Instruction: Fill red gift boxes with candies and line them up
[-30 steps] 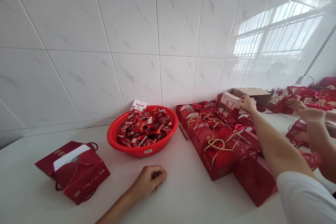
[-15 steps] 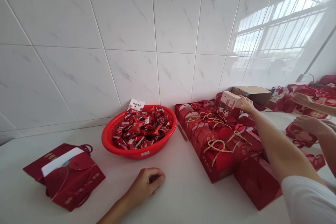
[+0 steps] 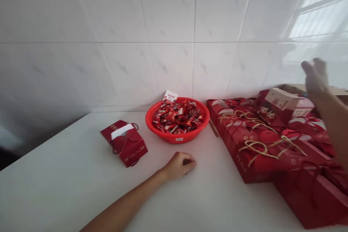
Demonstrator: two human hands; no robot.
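My left hand (image 3: 179, 165) rests on the white table with its fingers curled in and nothing visible in them. It lies just in front of a red plastic basket (image 3: 178, 139) full of small red-wrapped packets (image 3: 176, 117). My right hand (image 3: 317, 76), blurred by motion, is raised over the far right boxes, fingers apart and holding nothing. Below and left of it, a red and pale gift box (image 3: 282, 98) with cartoon figures lies on top of the rows of red gift boxes (image 3: 239, 156), some with gold rope handles.
A red gift box (image 3: 126, 145) with a white card sticking out stands left of the basket. Along the back runs a white tiled wall (image 3: 168, 69). Part of a brown cardboard box (image 3: 292, 87) shows behind the gift boxes. A thin brown strip (image 3: 214, 128) lies beside them.
My right hand has let go of the cartoon gift box and lifted away from it. My view has swung left, so other people's hands are out of sight. My left hand keeps its curled pose.
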